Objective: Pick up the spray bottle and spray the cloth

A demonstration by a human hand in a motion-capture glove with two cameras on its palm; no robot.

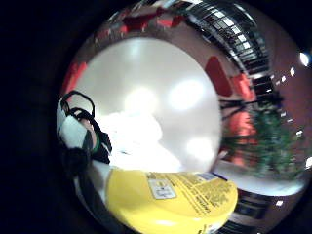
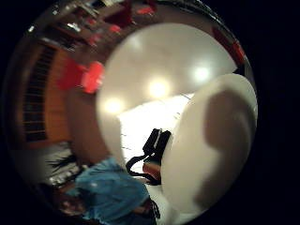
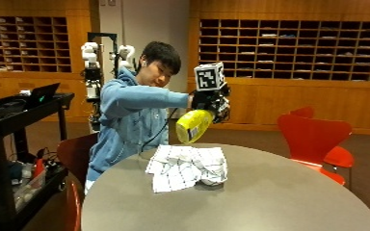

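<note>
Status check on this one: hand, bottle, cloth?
Right hand grips yellow spray bottle, raised and tilted above the cloth. Cloth crumpled on the round table. Nothing between them.

The spray bottle [image 3: 194,125] hangs above the cloth [image 3: 186,167] on the table [image 3: 287,202].

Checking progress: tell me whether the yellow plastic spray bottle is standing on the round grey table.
No: the yellow spray bottle is held tilted in the gloved right hand above the white checked cloth.

outside: across table [image 3: 249,192], faces person | palm views: close above table
</note>
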